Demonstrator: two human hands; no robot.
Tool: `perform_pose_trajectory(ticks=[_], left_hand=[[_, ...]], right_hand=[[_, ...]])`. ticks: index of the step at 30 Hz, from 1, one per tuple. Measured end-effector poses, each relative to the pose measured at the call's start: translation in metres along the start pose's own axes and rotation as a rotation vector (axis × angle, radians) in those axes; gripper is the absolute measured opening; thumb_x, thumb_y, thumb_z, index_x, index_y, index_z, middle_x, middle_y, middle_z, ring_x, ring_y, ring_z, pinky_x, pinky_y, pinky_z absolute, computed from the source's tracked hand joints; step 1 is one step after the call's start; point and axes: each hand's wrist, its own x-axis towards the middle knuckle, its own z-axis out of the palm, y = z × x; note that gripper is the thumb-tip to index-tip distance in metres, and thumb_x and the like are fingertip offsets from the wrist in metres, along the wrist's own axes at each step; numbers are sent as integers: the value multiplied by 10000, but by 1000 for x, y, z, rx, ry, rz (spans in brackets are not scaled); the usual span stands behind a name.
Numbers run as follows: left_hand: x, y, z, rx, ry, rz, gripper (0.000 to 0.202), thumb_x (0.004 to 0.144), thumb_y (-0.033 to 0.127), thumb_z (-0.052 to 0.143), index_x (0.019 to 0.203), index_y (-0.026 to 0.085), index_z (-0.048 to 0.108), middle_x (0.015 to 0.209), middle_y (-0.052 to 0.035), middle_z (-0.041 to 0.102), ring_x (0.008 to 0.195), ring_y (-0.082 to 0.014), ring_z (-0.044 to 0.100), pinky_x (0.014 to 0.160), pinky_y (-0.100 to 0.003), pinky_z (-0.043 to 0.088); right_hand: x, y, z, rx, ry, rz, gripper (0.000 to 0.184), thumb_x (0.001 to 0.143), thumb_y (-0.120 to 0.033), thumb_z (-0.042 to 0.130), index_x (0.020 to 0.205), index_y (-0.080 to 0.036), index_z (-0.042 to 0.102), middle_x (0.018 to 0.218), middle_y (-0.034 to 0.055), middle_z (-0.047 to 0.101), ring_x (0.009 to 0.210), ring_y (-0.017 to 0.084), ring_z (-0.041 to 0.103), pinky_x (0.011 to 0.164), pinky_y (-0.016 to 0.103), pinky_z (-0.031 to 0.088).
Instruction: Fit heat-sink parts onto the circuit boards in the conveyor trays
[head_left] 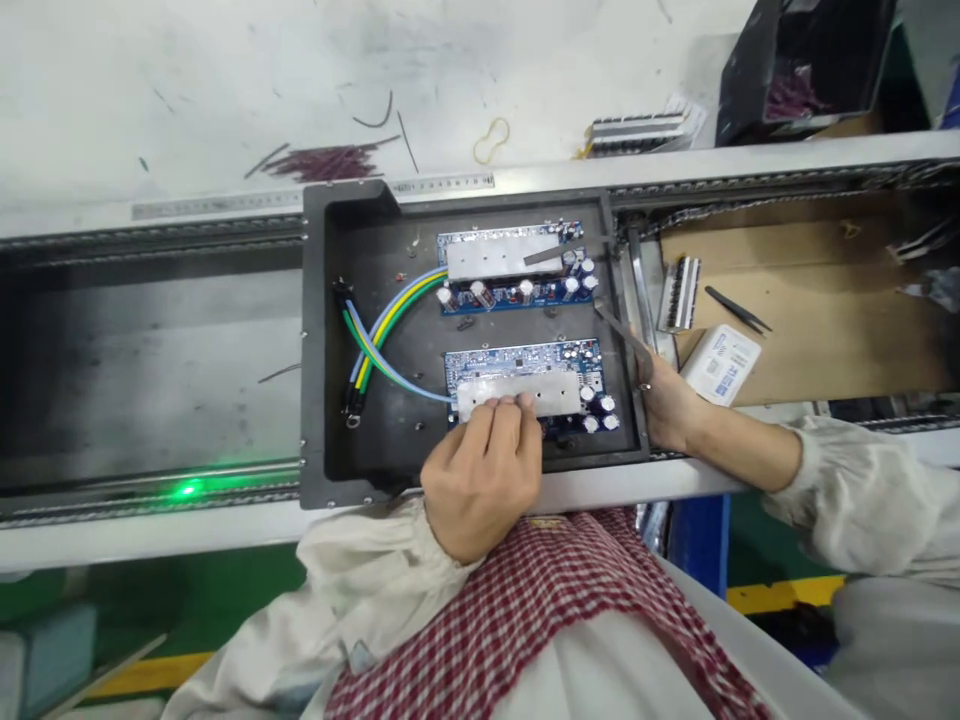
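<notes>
The left hand (480,480) curls its fingers over the heat-sink plate (517,395) of the lower circuit board (525,360), at 6 o'clock in the black metal enclosure (352,230). The right hand (667,405), at 3 o'clock, pinches a slim metal strip (622,332). Blue and yellow-green leads (382,330) already join this board to the upper circuit board (510,270) at 12 o'clock.

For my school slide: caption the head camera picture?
Left hand touches a metal plate on a blue circuit board.

Two circuit boards (510,298) (525,358), two heat sinks (504,256) (517,395), two hands (480,490) (675,405).
</notes>
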Motion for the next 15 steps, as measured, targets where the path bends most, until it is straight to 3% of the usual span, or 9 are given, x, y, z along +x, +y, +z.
perform_pose_trajectory(ticks=[6,15], left_hand=[[2,2,3,66,10,45,73,823,112,586,800,166,629,726,-35,653,673,-147,602,469,-267,412],[3,3,6,65,70,36,53,805,90,616,819,138,632,735,-41,664,640,-145,603,473,-271,419]], right_hand=[[-3,-1,0,105,-18,84,734,868,-704,161,1099,-210,652,854,77,730,891,269,673,864,503,502],[-6,-7,0,-108,-13,-92,674,915,-623,168,980,-198,687,803,79,725,854,247,674,828,444,509]])
